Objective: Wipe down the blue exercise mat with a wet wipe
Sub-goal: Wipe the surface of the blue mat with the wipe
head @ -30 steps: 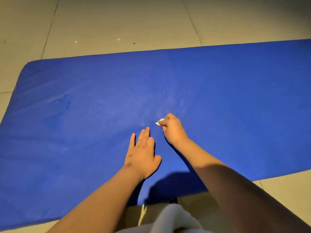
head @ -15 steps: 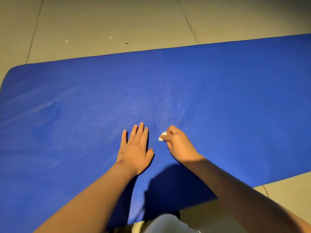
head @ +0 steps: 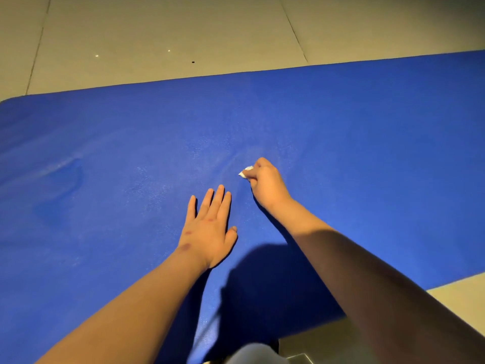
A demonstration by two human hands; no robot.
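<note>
Blue mat point(head: 354, 143) lay flat on a pale tiled floor point(head: 170, 27) and filled most of the head view from the left edge to the right. Its far long edge ran on a slant below the tiles, and its far left corner was rounded. A strip of floor also showed at the near right, past the mat's near edge.

The right hand point(head: 266, 185) was out over the middle of the mat, knuckles up, with its fingers curled tight around a small white wipe point(head: 246, 171). Only a bit of the wipe stuck out on the left side of the fist, down at the mat's surface.

The left hand point(head: 210, 229) lay palm down on the mat, nearer and to the left of the right hand. Its fingers were straight and close together, its thumb out to the right, and it held nothing. The two hands were near each other but apart.

Around and to the left of the wipe the mat looked paler and speckled. A shallow dent point(head: 63, 179) sat far to the left. A dark shadow point(head: 262, 285) fell on the mat between the forearms. A pale rounded bit of cloth point(head: 252, 354) showed at the bottom edge; what it was could not be told.
</note>
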